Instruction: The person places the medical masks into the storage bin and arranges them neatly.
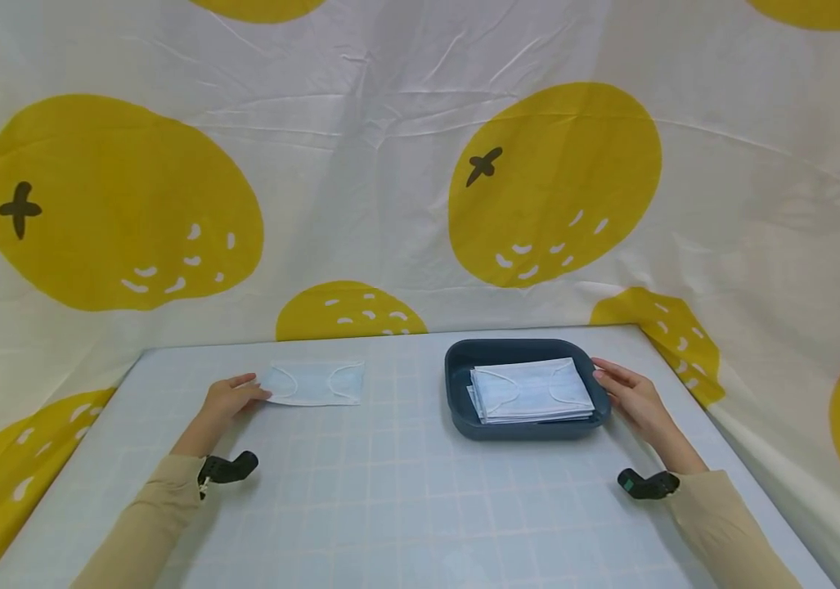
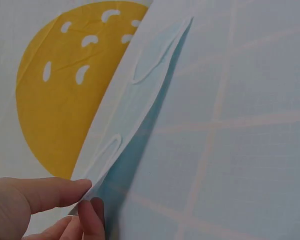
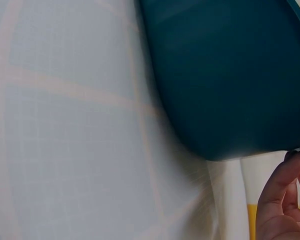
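Observation:
A pale blue face mask (image 1: pixel 316 384) with white ear loops lies at the left of the table, and my left hand (image 1: pixel 234 395) pinches its left end between thumb and fingers. In the left wrist view that end of the mask (image 2: pixel 145 95) is lifted and a shadow falls beneath it. To the right stands a dark blue tray (image 1: pixel 523 431) holding a stack of similar masks (image 1: pixel 533 393). My right hand (image 1: pixel 636 405) grips the tray's right rim; the right wrist view shows the thumb (image 3: pixel 285 175) against the rim and the other fingers partly out of frame.
The table (image 1: pixel 405 491) has a pale cloth with a light grid. Behind and beside it hangs a white curtain (image 1: pixel 361 180) with yellow fruit prints. Black wrist cameras (image 1: pixel 228 469) sit on both cuffs.

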Demonstrator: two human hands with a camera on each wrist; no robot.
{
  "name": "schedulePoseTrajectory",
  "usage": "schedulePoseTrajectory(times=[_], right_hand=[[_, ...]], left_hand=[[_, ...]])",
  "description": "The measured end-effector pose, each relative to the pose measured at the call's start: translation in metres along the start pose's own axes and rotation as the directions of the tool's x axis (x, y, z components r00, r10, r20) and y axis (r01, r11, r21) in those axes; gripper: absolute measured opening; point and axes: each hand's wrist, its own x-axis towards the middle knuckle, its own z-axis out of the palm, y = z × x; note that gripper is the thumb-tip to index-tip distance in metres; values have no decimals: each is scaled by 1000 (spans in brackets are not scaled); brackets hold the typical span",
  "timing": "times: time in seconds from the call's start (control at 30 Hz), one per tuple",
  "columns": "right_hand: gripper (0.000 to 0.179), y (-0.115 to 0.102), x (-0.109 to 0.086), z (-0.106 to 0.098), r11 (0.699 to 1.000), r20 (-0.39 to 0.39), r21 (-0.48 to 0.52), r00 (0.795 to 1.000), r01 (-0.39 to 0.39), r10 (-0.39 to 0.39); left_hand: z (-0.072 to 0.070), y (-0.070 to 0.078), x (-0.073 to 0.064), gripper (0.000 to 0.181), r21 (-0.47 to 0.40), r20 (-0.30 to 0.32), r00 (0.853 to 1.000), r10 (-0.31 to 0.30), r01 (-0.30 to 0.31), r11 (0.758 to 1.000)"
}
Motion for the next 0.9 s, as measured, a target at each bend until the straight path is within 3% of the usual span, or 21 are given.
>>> schedulePoseTrajectory(times=[0.13,0.27,0.63,0.9], right_hand=[[67,0,0,-1,1000,4,3,1000,-3,3],[67,1,1,-1,1000,7,6,1000,-5,5],[66,1,0,-1,1000,6,-12,1000,14,-13],[66,-1,0,-1,1000,9,-8,1000,8,-8]], left_hand=[[-1,1,-2,65,-27,48,997,-61,62,998],[1,0,-4,60,-11,64,996,-57,58,998],[5,-4,-15,68,-21,69,998,-6,8,1000],[17,-10,-23,62,9,68,992,105,-105,994]])
